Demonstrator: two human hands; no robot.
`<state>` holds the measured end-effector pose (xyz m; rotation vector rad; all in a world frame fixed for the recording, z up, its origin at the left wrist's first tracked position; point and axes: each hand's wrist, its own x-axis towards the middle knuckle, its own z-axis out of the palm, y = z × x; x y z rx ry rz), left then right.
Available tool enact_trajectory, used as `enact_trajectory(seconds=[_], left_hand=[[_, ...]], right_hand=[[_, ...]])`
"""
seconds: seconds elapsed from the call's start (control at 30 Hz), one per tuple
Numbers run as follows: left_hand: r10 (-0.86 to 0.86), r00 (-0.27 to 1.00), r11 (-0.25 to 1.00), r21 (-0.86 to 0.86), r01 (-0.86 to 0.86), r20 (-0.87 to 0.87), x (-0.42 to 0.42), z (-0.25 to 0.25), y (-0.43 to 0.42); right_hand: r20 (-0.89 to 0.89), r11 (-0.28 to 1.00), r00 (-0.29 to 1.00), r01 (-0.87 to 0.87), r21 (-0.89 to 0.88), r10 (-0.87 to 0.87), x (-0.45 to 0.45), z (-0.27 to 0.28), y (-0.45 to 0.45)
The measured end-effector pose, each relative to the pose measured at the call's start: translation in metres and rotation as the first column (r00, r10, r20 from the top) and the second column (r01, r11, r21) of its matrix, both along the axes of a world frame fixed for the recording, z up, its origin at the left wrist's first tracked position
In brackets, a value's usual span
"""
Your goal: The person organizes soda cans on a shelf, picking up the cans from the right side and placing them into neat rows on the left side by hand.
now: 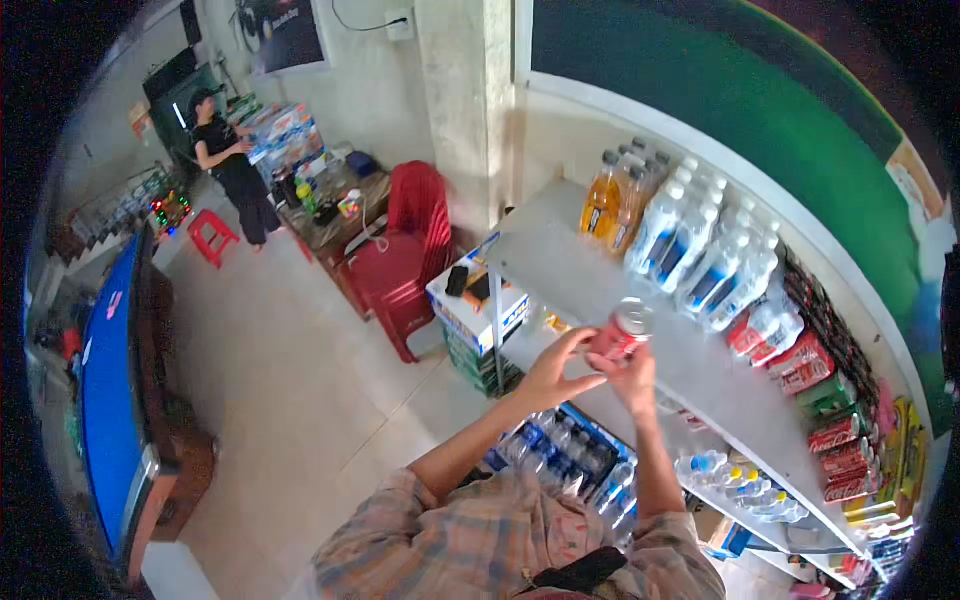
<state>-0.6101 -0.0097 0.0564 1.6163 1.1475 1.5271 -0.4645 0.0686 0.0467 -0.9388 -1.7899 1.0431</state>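
A red drink can (pixel 618 338) with a silver top is held up in front of me, tilted, over the front edge of the upper grey shelf (pixel 570 250). My right hand (pixel 632 382) is wrapped around its lower part. From the left side, my left hand (pixel 555 372) curves about the can, its fingers at the can's side and its thumb below; part of that contact is hidden. Beyond the can on the same shelf stand clear bottles with blue labels (pixel 660 235) and orange drink bottles (pixel 602 195).
Red and green cans (pixel 835 435) line the shelf on the right. Wrapped bottle packs (pixel 565 450) sit low before me. Stacked red chairs (pixel 405 260), a cluttered table (pixel 335 215) and a blue-topped table (pixel 108 330) stand left. A person (pixel 228 165) stands farther back.
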Motion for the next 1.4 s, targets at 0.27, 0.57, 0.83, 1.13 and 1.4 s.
enact_trajectory(seconds=[0.27,0.57,0.83,1.13,1.4], left_hand=[[0.204,0.973,0.979,-0.002,-0.205,-0.108,-0.128,0.023,0.093],[0.177,0.970,0.980,0.117,-0.159,-0.165,-0.203,0.007,0.266],[0.041,0.977,0.990,0.141,-0.011,-0.211,-0.194,-0.025,0.398],[-0.099,0.994,0.995,-0.027,0.098,-0.050,-0.176,-0.017,0.389],[-0.010,0.996,0.998,0.068,0.016,-0.093,-0.183,-0.034,0.366]], right_hand=[[0.024,0.955,0.987,0.151,0.254,-0.162,-0.166,-0.002,0.064],[0.076,0.857,0.877,0.441,0.266,-0.475,-0.155,-0.024,0.101],[-0.259,0.811,0.769,0.552,-0.194,-0.585,-0.140,-0.041,0.101],[-0.232,0.799,0.764,0.584,-0.146,-0.601,-0.145,-0.037,0.097],[-0.353,0.846,0.770,0.500,-0.187,-0.532,-0.138,-0.043,0.097]])
